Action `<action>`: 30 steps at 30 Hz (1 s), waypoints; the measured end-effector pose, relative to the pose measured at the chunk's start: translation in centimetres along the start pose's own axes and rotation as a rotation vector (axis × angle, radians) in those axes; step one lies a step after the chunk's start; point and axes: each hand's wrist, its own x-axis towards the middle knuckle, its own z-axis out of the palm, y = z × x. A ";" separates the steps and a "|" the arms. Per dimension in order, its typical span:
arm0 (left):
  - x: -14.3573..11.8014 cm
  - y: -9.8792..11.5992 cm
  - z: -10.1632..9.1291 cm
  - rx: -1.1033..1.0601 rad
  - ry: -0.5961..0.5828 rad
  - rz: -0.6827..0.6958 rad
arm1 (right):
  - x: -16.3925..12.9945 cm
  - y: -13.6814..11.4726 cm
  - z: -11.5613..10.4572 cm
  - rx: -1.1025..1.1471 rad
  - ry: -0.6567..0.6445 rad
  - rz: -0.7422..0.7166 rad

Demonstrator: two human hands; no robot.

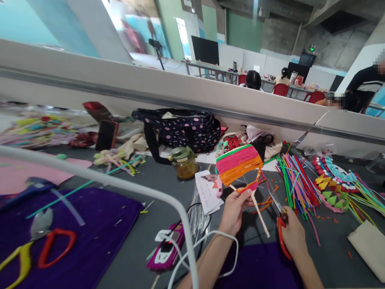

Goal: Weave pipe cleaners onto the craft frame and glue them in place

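Note:
Raised above the table is a striped pipe-cleaner craft piece [239,162] with green, pink and orange bands and a cream twisted stem pointing down. My left hand [236,210] is closed around its lower part, pinching it between thumb and fingers. A loose orange end curls off its right side. My right hand [293,235] grips a pair of red-handled scissors [278,204], its blades parted and pointing up, just right of the craft piece. Orange offcuts [264,204] lie on the table behind the blades.
Colourful pipe cleaners [296,180] are heaped at the right, near a beaded piece [337,172]. A glue gun [167,247] with a cable lies left of my arm. Behind stand a glass jar [183,164] and a dotted bag [186,128]. A white tube frame [162,198] crosses the left foreground.

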 end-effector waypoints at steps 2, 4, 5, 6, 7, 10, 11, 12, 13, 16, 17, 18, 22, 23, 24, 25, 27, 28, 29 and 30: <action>0.5 0.0 -0.4 0.021 0.005 0.015 | -1.0 0.9 -0.3 -0.029 -0.013 0.020; 0.7 0.0 -0.6 0.011 -0.007 0.014 | -2.0 1.2 -0.5 0.003 -0.014 0.028; 0.7 -0.1 -0.6 -0.006 -0.022 0.001 | -2.4 1.2 -0.6 0.031 -0.010 0.023; 0.7 -0.2 -0.6 -0.029 -0.038 -0.019 | -2.7 1.1 -0.6 0.059 -0.001 0.006; 0.6 -0.3 -0.6 -0.056 -0.053 -0.042 | -3.0 0.9 -0.5 0.080 0.017 -0.026; 0.1 -0.6 -0.4 -0.137 -0.084 -0.125 | -3.2 -0.1 -0.2 0.079 0.108 -0.184; -0.1 -0.8 -0.3 -0.160 -0.094 -0.150 | -3.2 -0.4 -0.1 0.065 0.128 -0.240; -0.3 -0.9 -0.3 -0.182 -0.104 -0.172 | -3.0 -0.8 0.0 0.046 0.133 -0.287; -0.4 -0.9 -0.3 -0.200 -0.117 -0.189 | -2.9 -1.2 0.0 0.025 0.128 -0.321; -0.8 -1.0 -0.3 -0.234 -0.146 -0.204 | -2.5 -2.1 -0.1 -0.031 0.098 -0.351; -0.8 -0.9 -0.3 -0.239 -0.152 -0.202 | -2.5 -2.3 -0.2 -0.043 0.095 -0.348; -0.9 -0.9 -0.3 -0.241 -0.157 -0.199 | -2.4 -2.5 -0.2 -0.052 0.093 -0.345; -1.0 -0.9 -0.2 -0.241 -0.170 -0.187 | -2.5 -2.4 -0.3 -0.067 0.096 -0.370; -1.0 -0.9 -0.2 -0.240 -0.172 -0.184 | -2.5 -2.3 -0.3 -0.072 0.101 -0.380; -1.0 -1.0 -0.2 -0.237 -0.175 -0.181 | -2.6 -2.2 -0.3 -0.079 0.110 -0.389; -1.0 -1.0 -0.1 -0.235 -0.179 -0.178 | -2.6 -2.2 -0.2 -0.087 0.120 -0.396; -1.1 -1.2 -0.1 -0.230 -0.186 -0.168 | -2.6 -2.1 -0.2 -0.103 0.136 -0.400; -1.1 -1.2 -0.1 -0.228 -0.186 -0.166 | -2.6 -2.1 -0.3 -0.110 0.141 -0.401; -1.1 -1.2 0.0 -0.227 -0.183 -0.166 | -2.5 -2.2 -0.3 -0.114 0.141 -0.401; -1.2 -1.3 0.0 -0.227 -0.179 -0.168 | -2.5 -2.2 -0.4 -0.117 0.137 -0.403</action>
